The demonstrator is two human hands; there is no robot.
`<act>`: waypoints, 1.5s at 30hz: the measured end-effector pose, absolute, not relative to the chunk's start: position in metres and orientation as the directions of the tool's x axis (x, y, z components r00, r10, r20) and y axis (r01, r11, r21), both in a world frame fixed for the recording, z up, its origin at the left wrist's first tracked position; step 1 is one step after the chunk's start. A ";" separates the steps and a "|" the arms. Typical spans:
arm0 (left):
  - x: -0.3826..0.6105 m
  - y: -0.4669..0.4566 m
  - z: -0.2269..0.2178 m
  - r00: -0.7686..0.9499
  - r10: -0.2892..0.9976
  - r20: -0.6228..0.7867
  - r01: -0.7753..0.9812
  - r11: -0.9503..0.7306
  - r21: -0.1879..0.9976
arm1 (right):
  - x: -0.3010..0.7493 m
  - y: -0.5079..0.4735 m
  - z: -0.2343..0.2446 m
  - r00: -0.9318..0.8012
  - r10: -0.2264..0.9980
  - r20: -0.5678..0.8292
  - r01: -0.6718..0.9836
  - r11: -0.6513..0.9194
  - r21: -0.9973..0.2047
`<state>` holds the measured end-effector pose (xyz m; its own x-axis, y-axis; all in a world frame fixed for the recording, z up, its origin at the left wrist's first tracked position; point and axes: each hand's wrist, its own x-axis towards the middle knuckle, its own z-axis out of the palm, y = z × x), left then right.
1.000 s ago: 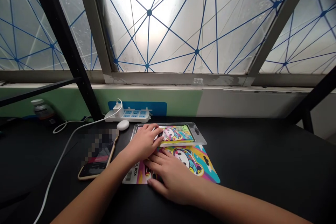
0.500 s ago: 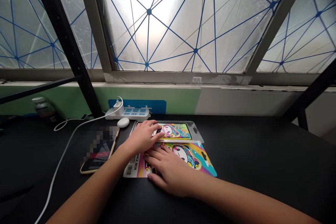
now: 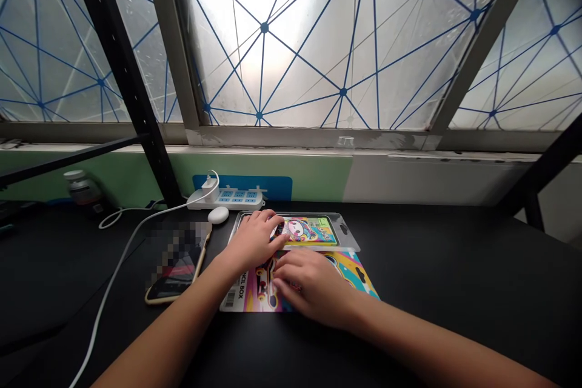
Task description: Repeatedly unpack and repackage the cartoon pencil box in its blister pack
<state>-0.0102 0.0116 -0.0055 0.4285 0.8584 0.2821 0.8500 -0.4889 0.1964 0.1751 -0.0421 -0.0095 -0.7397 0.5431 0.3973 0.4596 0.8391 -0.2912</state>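
Observation:
A colourful pencil box (image 3: 313, 231) with a cartoon panda lies inside a clear plastic blister shell (image 3: 346, 233) on the black table. In front of it lies a bright printed card (image 3: 254, 291) labelled "pencil box". My left hand (image 3: 251, 241) rests flat on the left end of the shell, fingers stretched over the box. My right hand (image 3: 311, 287) lies palm down on the printed card, fingers pointing left and slightly apart, touching the card just below the shell.
A phone (image 3: 175, 270) lies left of the card. Behind it are a white power strip (image 3: 230, 197) with a plugged charger and a white cable (image 3: 111, 282), a small white case (image 3: 218, 214), and a bottle (image 3: 82, 189) at far left. Black frame posts (image 3: 122, 73) rise by the window.
My right hand has slid up and to the right on the card, uncovering its lower left part. My left hand stays on the shell.

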 end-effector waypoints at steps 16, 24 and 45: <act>-0.011 0.012 -0.009 0.388 0.876 0.285 0.865 -0.453 0.214 | 0.245 0.077 0.017 -0.609 0.791 0.051 0.760 0.601 -0.249; -0.018 0.014 0.001 0.376 0.873 0.312 0.858 -0.455 0.238 | 0.241 0.072 0.014 -0.554 0.815 0.169 0.798 0.578 -0.170; -0.063 -0.077 -0.005 0.693 0.451 0.563 0.620 -0.771 -0.145 | 0.272 -0.074 -0.010 -0.727 0.260 0.636 0.564 0.754 0.337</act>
